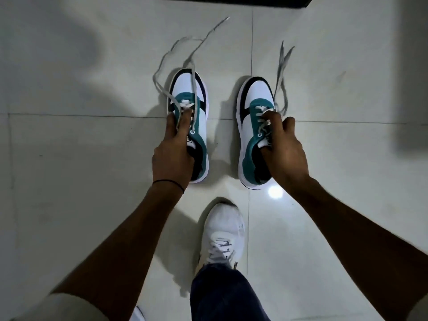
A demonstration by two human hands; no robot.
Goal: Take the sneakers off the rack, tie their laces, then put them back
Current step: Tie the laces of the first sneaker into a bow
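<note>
Two white, teal and black sneakers stand side by side on the tiled floor, toes pointing away from me. My left hand (172, 151) grips the left sneaker (192, 93) at its tongue and collar, fingers inside the opening. My right hand (283, 150) grips the right sneaker (256, 105) the same way. The grey laces are untied: the left sneaker's laces (192, 54) trail loosely forward over the toe, and the right sneaker's laces (281, 66) trail off past its right side.
My own foot in a white laced shoe (222, 235) with a dark trouser leg stands just behind the pair. A dark edge, perhaps the rack's base (231, 2), runs along the top. Pale floor tiles (81, 147) spread all around.
</note>
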